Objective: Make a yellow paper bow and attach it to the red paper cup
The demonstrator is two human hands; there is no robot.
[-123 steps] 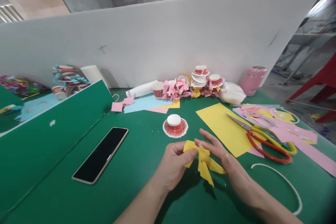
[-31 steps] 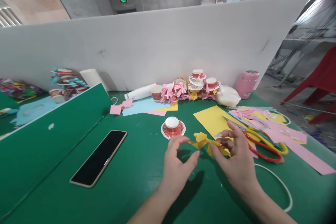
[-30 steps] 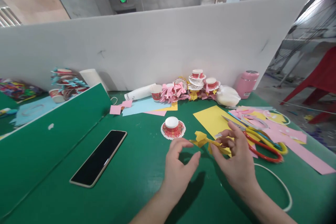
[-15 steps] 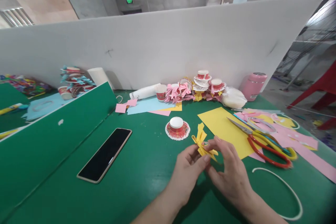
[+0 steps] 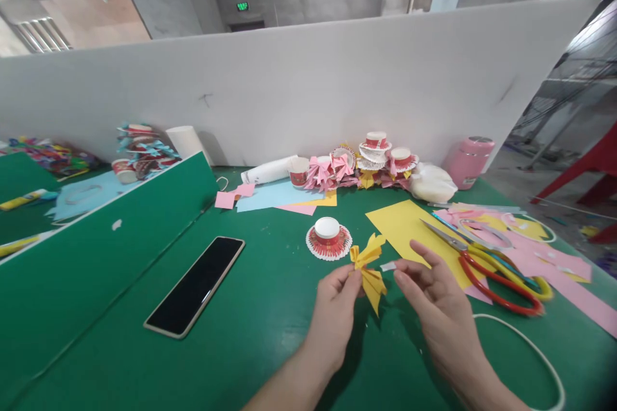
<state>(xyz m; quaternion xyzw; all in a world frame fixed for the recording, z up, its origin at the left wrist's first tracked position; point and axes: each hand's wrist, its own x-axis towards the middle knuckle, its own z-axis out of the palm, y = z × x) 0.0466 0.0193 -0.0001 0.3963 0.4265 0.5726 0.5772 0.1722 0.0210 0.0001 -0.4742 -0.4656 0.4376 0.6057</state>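
Note:
Between the thumb and fingers of my left hand point(image 5: 335, 314) is a yellow paper bow point(image 5: 370, 273), held above the green table point(image 5: 260, 359). My right hand point(image 5: 441, 308) pinches a small white strip point(image 5: 388, 266), perhaps backing paper or tape, just right of the bow and apart from it. Beyond my hands a small paper-cup hat point(image 5: 329, 239) stands on the table, with a white top, red sides and a fringed brim. A sheet of yellow paper point(image 5: 402, 225) lies behind my right hand.
Scissors point(image 5: 496, 273) with red and yellow handles lie at the right on pink paper strips point(image 5: 544, 257). A black phone point(image 5: 195, 286) rests at the left by a green divider point(image 5: 110, 218). Finished cup hats point(image 5: 376, 148) and a pink flask point(image 5: 470, 164) stand along the white partition point(image 5: 289, 90).
My hands have parted: the right has drawn away to the right with the white strip. The bow stays in my left hand, now turned and more fully in sight.

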